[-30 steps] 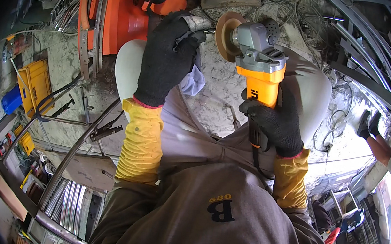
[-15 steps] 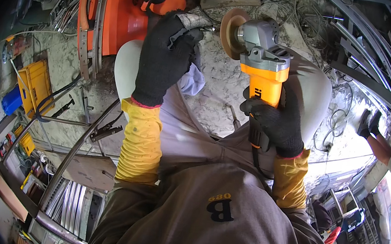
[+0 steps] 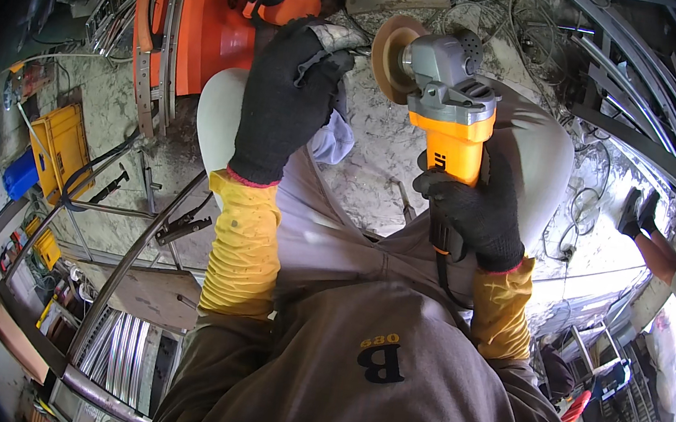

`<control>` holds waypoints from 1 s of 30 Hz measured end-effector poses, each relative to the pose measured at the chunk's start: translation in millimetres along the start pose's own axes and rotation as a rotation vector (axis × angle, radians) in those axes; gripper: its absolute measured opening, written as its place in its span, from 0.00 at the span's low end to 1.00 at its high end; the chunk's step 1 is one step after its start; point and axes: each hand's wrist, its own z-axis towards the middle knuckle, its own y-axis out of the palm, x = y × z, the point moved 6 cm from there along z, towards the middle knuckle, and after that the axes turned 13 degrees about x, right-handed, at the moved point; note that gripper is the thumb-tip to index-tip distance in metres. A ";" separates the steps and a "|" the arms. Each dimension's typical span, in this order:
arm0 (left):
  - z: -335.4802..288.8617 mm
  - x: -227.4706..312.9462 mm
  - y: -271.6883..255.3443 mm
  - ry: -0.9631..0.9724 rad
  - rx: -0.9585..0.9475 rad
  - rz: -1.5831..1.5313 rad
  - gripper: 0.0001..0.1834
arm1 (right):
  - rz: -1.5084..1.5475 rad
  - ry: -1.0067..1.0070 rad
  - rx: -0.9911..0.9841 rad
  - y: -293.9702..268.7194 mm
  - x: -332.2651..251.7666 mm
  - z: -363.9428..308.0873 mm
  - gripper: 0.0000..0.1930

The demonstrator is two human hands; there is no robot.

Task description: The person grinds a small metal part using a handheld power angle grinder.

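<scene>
My right hand (image 3: 478, 207), in a black knit glove, is wrapped round the yellow and black body of an angle grinder (image 3: 456, 145). The grinder stands head up, its grey gear head away from me. A brown disc (image 3: 392, 57) on it faces left, edge close to my left hand. My left hand (image 3: 289, 95), also black-gloved, is closed with fingers bent in front of the disc. A greyish patch shows at its fingertips; what they pinch is too small and covered to tell. Yellow sleeve covers wrap both forearms.
Beyond my left hand stand an orange case (image 3: 209, 26) and an orange spray bottle (image 3: 292, 1). Metal profiles (image 3: 641, 79) are heaped at the far right. A curved metal tube (image 3: 103, 300) and a yellow crate (image 3: 63, 148) are at the left. Another person's legs (image 3: 661, 259) show at the right.
The grinder has shifted slightly left, bringing its disc nearer to my left fingertips. My left hand has barely moved, and both hands keep their grip.
</scene>
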 end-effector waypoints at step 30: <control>-0.9 -14.5 -4.5 -0.061 0.017 -0.010 0.09 | -0.060 -0.013 0.063 5.5 -10.8 -0.6 0.17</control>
